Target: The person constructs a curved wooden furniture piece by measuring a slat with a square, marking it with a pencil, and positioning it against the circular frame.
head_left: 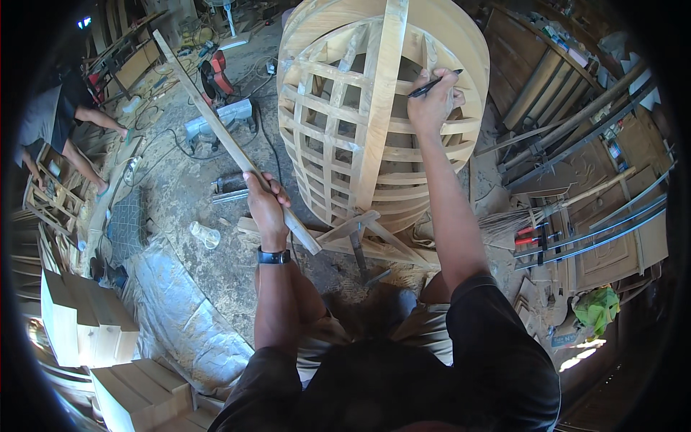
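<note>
My left hand (266, 207) is wrapped round a long, flat wooden strip (209, 119), which slants from the upper left down toward my knees. My right hand (434, 108) grips a black pen (426, 88) at the upper right of a large, boat-shaped wooden lattice frame (314, 132). Curved crosswise ribs and a wide lengthwise plank (381, 108) make up this frame. The hand lies over its ribs near the curved rim; whether the pen's tip touches wood I cannot tell. Wooden supports (353, 229) stand at the frame's near end.
Off to the left a person's legs (86, 119) show beside a small wooden frame. A red machine (216, 75), cables and a plastic cup (205, 235) lie on the dusty floor. To the right are a broom (507, 222) and metal bars (604, 232); wooden boxes (90, 317) stand lower left.
</note>
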Demonstrator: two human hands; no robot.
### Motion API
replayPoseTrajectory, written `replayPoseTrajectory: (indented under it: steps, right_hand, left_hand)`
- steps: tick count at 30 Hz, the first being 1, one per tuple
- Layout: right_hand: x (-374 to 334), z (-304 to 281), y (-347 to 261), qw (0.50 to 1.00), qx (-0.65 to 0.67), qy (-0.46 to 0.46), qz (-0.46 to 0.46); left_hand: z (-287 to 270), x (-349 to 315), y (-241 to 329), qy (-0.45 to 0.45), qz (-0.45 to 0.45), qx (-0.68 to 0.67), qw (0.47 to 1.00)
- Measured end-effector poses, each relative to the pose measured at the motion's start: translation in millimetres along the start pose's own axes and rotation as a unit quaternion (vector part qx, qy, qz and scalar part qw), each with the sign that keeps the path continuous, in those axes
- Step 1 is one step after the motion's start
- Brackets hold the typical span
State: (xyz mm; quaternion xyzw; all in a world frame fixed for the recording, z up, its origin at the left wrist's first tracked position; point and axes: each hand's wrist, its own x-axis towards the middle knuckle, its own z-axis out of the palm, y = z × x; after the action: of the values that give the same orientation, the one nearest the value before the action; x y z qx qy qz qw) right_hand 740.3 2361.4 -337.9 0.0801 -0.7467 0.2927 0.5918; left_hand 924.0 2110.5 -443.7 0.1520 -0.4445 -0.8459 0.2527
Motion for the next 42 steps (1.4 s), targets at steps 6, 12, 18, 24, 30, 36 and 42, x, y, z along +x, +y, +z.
replayPoseTrajectory:
  steps: [6, 12, 18, 24, 30, 36, 42]
  right_hand:
    - [0.8, 0.0, 3.5, 1.000, -0.001, -0.006, -0.002]
    - [-0.8, -0.2, 4.4, 1.000, 0.000, -0.010, -0.005]
    - [-1.1, -2.3, 3.5, 1.000, 0.007, 0.003, -0.015]
    - [-1.2, -4.1, 9.4, 0.999, 0.039, -0.027, 0.012]
    - [-3.6, -19.9, 25.3, 0.991, 0.086, -0.099, -0.031]
    - [-7.6, -25.1, 37.2, 0.988, 0.087, -0.100, -0.084]
    - [-13.6, -25.2, 38.6, 0.989, 0.098, -0.086, -0.076]
  left_hand:
    - [3.5, -2.5, -3.3, -0.006, 0.006, 0.015, 1.000]
    - [5.3, -5.2, -4.4, -0.011, 0.008, 0.022, 1.000]
    - [7.4, -9.4, -2.7, -0.018, 0.007, 0.016, 1.000]
    - [14.5, -13.0, -4.4, -0.015, 0.010, 0.019, 1.000]
    - [17.9, -16.1, -6.4, -0.022, 0.022, 0.030, 0.999]
    - [15.2, -16.8, -5.5, -0.027, 0.008, 0.028, 0.999]
    - [15.5, -15.9, -6.6, -0.031, 0.010, 0.043, 0.999]
